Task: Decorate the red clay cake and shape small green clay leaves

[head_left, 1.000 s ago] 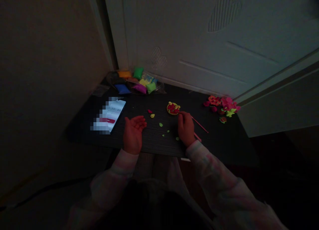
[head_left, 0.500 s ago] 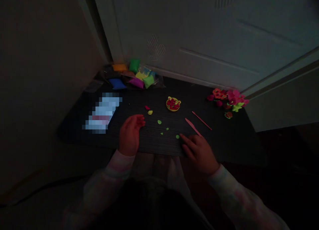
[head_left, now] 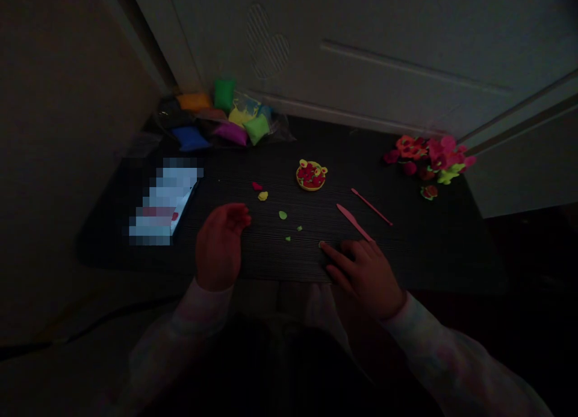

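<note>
My right hand [head_left: 363, 272] reaches over the front of the dark table, index finger stretched out. Its fingertip presses on a small flat green clay piece [head_left: 321, 244], mostly covered by the finger. Resting on its edge at the left, my left hand [head_left: 220, 245] has loosely curved fingers and holds nothing. Between the hands lie a green clay leaf shape [head_left: 282, 215] and two tiny green bits [head_left: 299, 228]. Further back sit a yellow clay lump [head_left: 262, 196], a red one [head_left: 257, 186] and a small yellow clay dish [head_left: 310, 176] filled with red pieces.
A pink plastic knife [head_left: 354, 221] and a thin pink stick tool [head_left: 371, 206] lie by my right hand. Clay flowers [head_left: 436, 155] stand at the back right. Several coloured clay packets [head_left: 224, 95] sit back left, behind a lit phone [head_left: 165, 200]. A door [head_left: 361, 86] rises behind the table [head_left: 433, 242].
My right index finger has come down onto the green piece, which it was beside before. The left hand keeps its pose. The camera view has shifted slightly.
</note>
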A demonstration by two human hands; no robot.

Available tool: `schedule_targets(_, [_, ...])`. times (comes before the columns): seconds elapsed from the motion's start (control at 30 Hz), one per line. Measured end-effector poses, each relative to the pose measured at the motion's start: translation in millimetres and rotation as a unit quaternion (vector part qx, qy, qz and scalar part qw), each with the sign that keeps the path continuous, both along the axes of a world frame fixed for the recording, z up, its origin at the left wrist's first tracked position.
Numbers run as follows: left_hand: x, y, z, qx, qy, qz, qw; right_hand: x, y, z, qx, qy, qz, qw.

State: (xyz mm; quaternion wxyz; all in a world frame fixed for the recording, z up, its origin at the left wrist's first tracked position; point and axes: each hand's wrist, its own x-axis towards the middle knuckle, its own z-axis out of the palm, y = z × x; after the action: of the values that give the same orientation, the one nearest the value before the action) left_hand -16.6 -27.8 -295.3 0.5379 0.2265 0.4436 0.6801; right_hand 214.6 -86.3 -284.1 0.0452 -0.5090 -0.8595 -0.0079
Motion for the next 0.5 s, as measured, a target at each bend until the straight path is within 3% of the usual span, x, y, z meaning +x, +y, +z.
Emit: schedule_targets(0.5, [-0.4,0.5,-0.9,0.004,0.0,-0.008,1.0,9.8,-8.4,-5.5,0.003,0.018,0.006,1.0])
